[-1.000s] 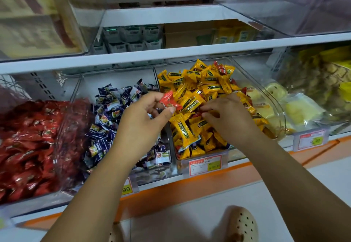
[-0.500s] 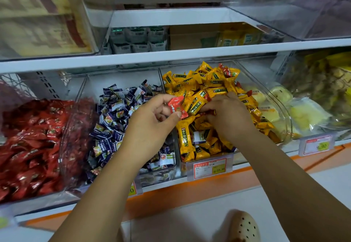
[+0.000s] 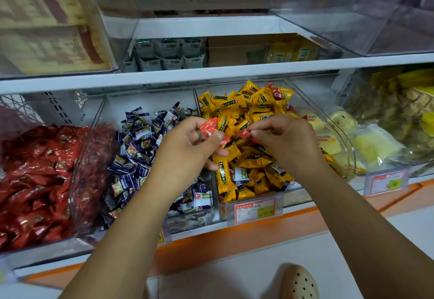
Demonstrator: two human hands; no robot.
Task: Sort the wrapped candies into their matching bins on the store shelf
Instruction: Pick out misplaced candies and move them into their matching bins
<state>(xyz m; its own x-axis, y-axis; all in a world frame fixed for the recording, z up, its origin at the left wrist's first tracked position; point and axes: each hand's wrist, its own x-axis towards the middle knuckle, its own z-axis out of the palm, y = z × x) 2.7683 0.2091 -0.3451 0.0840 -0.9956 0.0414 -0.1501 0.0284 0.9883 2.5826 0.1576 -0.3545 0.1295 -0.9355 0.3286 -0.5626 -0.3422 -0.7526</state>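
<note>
Picking-out step: left hand (image 3: 187, 148) pinches red candies (image 3: 209, 128) over the yellow bin's (image 3: 303, 94) left edge; right hand (image 3: 286, 143) pinches a red candy (image 3: 243, 133) just beside. Probable next move: carry them to the red bin (image 3: 94, 169), far left. One stray (image 3: 276, 92) lies at the yellow bin's back.

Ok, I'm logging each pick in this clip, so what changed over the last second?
The right hand, which was digging in the yellow candies, has come up pinching a second red candy and brought it toward the left hand. The left hand still grips its first red candy above the same bin. The red pile and blue pile look unchanged.
</note>
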